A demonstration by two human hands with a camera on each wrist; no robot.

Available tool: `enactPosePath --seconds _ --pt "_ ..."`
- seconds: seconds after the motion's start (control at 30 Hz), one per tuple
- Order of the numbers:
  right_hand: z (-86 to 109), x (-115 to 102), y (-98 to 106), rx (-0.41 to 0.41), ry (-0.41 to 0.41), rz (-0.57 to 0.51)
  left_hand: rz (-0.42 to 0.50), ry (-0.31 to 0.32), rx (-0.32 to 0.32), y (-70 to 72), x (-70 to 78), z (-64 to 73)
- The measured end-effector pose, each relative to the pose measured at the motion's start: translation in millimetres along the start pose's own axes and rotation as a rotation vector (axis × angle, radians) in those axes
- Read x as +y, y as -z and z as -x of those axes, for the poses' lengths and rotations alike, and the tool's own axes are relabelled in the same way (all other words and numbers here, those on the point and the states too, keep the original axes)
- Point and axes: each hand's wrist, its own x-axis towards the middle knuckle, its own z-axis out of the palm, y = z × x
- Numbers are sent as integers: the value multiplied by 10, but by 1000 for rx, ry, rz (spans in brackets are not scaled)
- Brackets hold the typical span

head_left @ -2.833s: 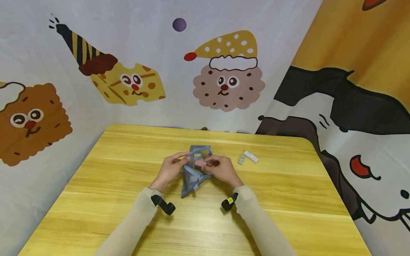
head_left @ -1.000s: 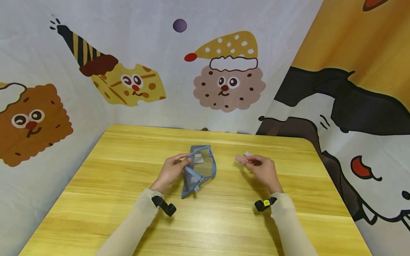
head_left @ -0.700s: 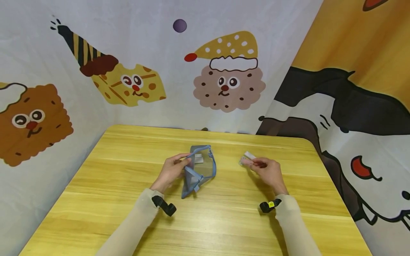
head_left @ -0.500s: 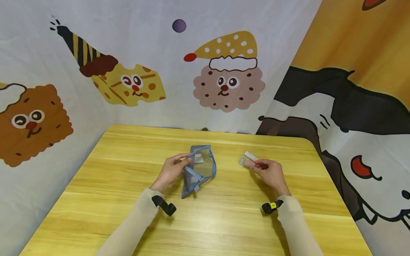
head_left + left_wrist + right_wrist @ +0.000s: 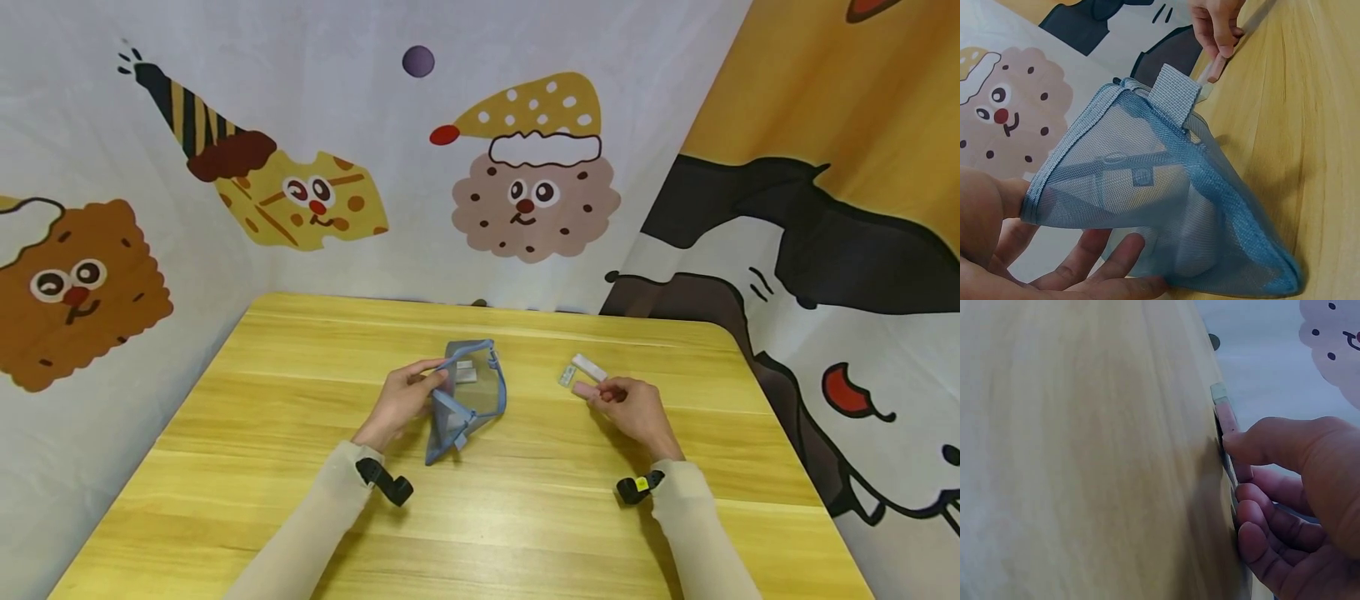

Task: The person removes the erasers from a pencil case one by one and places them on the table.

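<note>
My left hand (image 5: pixel 405 402) pinches the rim of a blue-grey mesh zip pouch (image 5: pixel 487 400), whose mouth gapes towards the right. Pale small blocks (image 5: pixel 466 372) show inside it. Over to the right, my right hand (image 5: pixel 633 408) holds a pink eraser (image 5: pixel 584 390) between thumb and fingers, low at the tabletop. Beside the eraser lie a white oblong block (image 5: pixel 589 367) and a small pale greenish block (image 5: pixel 567 376) with markings. In the right wrist view the thumb lies on the pink eraser (image 5: pixel 1227 417); its underside is hidden.
The wooden table (image 5: pixel 315 333) has rounded far corners. A cloth with cartoon prints (image 5: pixel 337 100) hangs right behind and along its sides. Black wrist cameras (image 5: pixel 386 482) sit on both cuffs.
My right hand has taken the pink eraser out of the pouch, moved it right and lowered it beside the two other blocks. The left hand has stayed at the pouch.
</note>
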Motion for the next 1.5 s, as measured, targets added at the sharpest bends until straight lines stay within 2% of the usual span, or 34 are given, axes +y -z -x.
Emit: enactPosePath --seconds 0.57,0.83,1.13,1.5 --pt "16 -7 9 -21 0 44 14 10 8 -5 14 22" --pt "48 -6 24 -21 13 7 11 10 1 2 8 22" --pt "57 -65 13 16 15 -62 12 7 -5 3 13 25" --pt "43 -250 -43 14 89 -121 14 16 5 2 17 33"
